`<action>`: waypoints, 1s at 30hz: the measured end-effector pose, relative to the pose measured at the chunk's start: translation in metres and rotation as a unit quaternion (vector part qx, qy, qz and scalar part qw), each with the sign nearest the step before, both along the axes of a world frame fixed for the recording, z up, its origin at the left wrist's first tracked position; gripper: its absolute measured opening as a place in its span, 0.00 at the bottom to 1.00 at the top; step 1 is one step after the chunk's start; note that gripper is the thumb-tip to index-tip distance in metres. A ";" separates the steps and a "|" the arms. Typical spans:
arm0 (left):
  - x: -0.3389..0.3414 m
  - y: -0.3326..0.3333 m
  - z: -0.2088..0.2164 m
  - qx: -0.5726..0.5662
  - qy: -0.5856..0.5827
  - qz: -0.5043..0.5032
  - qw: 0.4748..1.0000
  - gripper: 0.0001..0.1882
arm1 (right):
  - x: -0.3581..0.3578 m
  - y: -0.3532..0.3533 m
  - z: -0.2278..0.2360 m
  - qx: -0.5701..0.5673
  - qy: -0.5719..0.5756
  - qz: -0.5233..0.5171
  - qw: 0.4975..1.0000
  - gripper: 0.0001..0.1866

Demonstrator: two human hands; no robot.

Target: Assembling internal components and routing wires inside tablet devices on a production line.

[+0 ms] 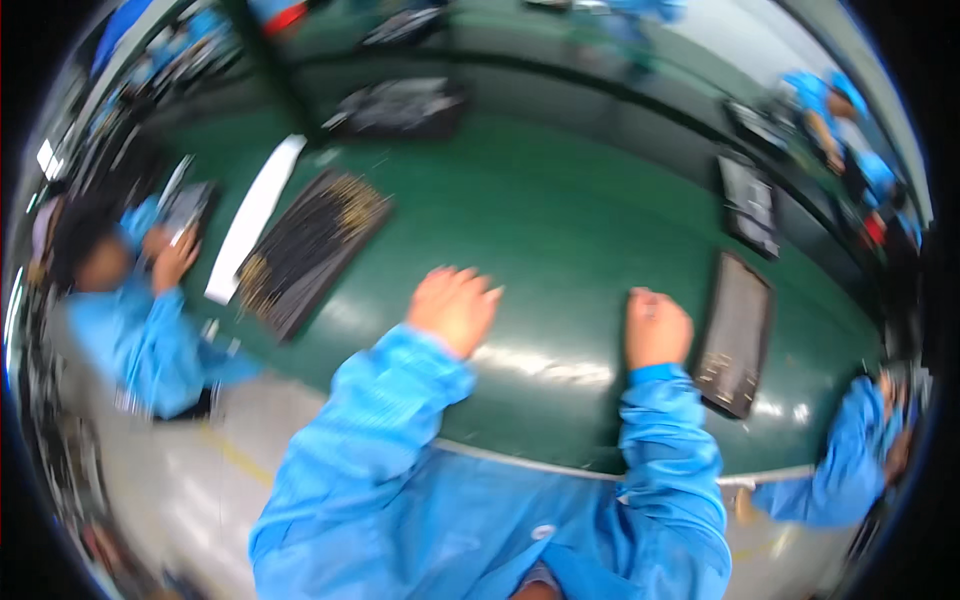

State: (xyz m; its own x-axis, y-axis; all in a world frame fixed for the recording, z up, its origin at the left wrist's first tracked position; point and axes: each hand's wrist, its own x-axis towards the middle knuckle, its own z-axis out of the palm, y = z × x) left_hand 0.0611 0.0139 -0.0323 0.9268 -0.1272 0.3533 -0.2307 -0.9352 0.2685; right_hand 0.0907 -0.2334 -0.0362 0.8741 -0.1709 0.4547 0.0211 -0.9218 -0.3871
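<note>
Two dark trays (310, 250) (735, 335) of small parts flank empty hands (455, 305) (655, 325), fingers curled.

Bright overhead light glares white off the green table (560, 230); everything's motion-blurred, edges bending into black fisheye rim.

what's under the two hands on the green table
Only bare green table shows around the left hand and right hand; anything beneath the palms is covered.
</note>
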 end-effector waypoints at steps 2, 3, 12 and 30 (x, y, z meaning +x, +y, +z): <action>0.007 -0.007 0.010 -0.003 0.128 -0.025 0.991 0.13 | -0.009 0.000 0.014 -0.037 0.079 -0.033 0.996 0.15; 0.007 -0.011 0.009 0.030 0.116 -0.023 0.993 0.14 | -0.012 -0.003 0.012 -0.012 0.079 -0.064 0.995 0.16; -0.005 -0.003 -0.007 0.031 -0.011 -0.010 0.999 0.11 | 0.000 -0.004 -0.008 -0.059 0.009 -0.013 0.998 0.16; -0.011 -0.010 -0.011 0.029 0.016 0.045 0.998 0.14 | 0.003 -0.012 -0.014 -0.047 0.083 -0.085 0.992 0.13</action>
